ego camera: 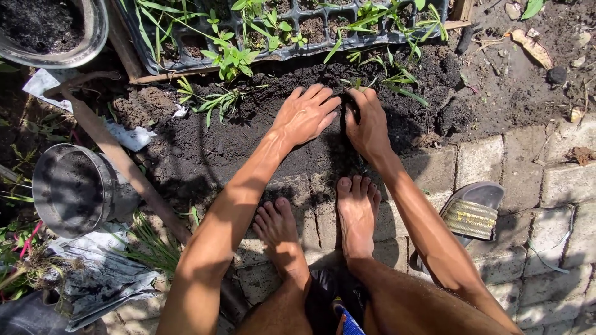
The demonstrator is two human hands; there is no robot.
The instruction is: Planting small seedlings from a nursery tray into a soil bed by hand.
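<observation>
My left hand (305, 115) lies palm down on a heap of dark soil (205, 146), fingers spread and pointing away from me. Right beside it, my right hand (366, 124) presses into the same soil, fingers curled down around a small clump at the base of a thin green seedling (388, 80). Whether the fingers grip the stem is hidden. My two bare feet (316, 220) stand on the paving just below the hands.
A black seedling tray (282, 53) with small green plants lies behind the soil. A wooden handle (121, 161) slants at left beside a tipped grey pot (74, 189). A sandal (472, 214) rests on the stone pavers (546, 186) at right. A soil-filled bowl (53, 28) sits top left.
</observation>
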